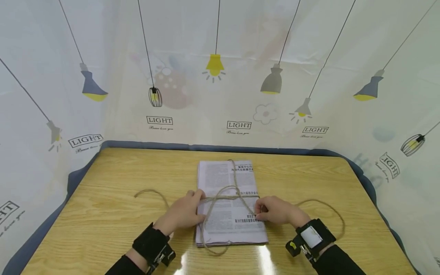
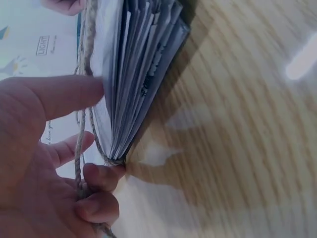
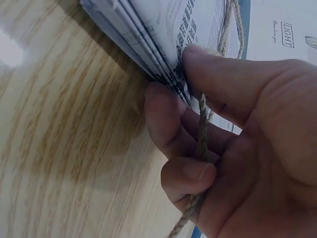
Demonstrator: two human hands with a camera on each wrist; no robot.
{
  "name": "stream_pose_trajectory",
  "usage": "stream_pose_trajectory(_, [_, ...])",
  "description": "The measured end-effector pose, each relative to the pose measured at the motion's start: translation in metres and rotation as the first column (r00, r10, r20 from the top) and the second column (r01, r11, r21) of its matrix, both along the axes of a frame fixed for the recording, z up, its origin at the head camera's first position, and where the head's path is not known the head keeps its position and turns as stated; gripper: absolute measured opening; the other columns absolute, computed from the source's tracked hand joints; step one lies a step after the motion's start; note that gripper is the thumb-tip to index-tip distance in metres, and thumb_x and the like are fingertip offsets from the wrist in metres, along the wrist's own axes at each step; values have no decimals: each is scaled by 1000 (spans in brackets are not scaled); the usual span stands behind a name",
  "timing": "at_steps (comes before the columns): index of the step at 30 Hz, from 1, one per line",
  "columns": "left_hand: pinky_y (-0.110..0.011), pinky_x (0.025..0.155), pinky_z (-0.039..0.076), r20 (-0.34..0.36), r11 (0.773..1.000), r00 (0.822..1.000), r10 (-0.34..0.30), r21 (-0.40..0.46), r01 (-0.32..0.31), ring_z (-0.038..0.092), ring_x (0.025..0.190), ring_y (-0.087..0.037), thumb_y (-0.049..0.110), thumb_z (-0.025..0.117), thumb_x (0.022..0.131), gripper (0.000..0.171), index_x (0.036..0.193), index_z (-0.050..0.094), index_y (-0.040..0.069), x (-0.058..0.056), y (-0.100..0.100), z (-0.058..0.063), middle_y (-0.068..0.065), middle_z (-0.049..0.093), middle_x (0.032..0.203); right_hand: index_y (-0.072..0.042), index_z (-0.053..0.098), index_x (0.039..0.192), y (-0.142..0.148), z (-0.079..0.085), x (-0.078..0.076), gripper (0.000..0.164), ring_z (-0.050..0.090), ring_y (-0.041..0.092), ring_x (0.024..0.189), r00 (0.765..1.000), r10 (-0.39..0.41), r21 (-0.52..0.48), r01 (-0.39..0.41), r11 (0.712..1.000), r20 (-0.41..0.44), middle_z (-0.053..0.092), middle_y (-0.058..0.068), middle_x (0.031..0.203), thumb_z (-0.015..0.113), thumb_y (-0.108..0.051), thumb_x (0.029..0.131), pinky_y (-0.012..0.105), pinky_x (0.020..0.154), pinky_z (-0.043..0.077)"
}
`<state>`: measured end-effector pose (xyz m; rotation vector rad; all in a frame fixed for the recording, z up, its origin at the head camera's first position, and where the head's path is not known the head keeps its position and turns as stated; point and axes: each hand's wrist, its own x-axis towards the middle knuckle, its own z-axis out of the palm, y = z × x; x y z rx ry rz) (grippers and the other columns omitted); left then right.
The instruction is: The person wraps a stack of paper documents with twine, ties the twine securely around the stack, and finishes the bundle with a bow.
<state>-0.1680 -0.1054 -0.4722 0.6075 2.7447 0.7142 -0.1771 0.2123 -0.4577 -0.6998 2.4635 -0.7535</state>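
A folded stack of newspapers point(image 1: 214, 173) lies on the table with twine point(image 1: 223, 197) crossing over it lengthwise and sideways. My left hand point(image 1: 185, 210) is at the stack's left edge. In the left wrist view, its thumb touches the paper edges while the lower fingers curl round a strand of twine point(image 2: 78, 153). At the right edge, my right hand point(image 1: 276, 210) has its thumb on the top sheet and a finger against the side of the stack. The right wrist view shows twine point(image 3: 203, 124) running through that hand, gripped by a curled finger.
The wooden table point(image 1: 137, 168) has a dark blue border along its edges. One loose twine tail lies left of the stack, another curves out to the right, and a loop hangs over the near edge of the papers. A lamp-patterned curtain point(image 1: 192, 126) stands behind.
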Motion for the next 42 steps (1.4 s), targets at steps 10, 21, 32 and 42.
stream_pose_trajectory(10, [-33, 63, 44, 15, 999, 999, -28, 28, 28, 50, 70, -14, 28, 69, 86, 37, 115, 53, 12, 9, -4, 14, -6, 55, 98, -15, 58, 87, 9, -1, -1, 13, 48, 12, 66, 998, -48, -12, 48, 999, -38, 54, -4, 76, 53, -19, 98, 29, 60, 40])
stream_pose_trajectory(21, [-24, 46, 22, -81, 992, 994, 75, 109, -66, 28, 44, -7, 36, 55, 97, 12, 96, 62, 26, 8, -30, 28, 8, 35, 52, -14, 60, 78, 17, 8, -6, 26, 46, 13, 60, 969, -208, -47, 204, 978, -134, 50, -2, 67, 50, -23, 100, 30, 57, 37])
stream_pose_trajectory(32, [-26, 47, 22, -91, 959, 962, 256, 152, -240, 26, 46, -10, 40, 58, 94, 21, 93, 62, 19, 10, -91, 33, 6, 33, 53, -12, 62, 78, 44, 0, -10, 27, 44, 15, 59, 955, -252, -47, 248, 968, -154, 49, -1, 66, 50, -22, 100, 31, 57, 37])
stream_pose_trajectory(42, [-26, 44, 23, -134, 936, 928, 348, 92, -338, 29, 45, -11, 35, 56, 97, 21, 92, 60, 15, 12, -121, 25, 5, 34, 54, -15, 64, 79, 37, -5, -12, 28, 45, 13, 60, 965, -211, -81, 200, 976, -156, 53, -3, 69, 52, -28, 99, 29, 57, 37])
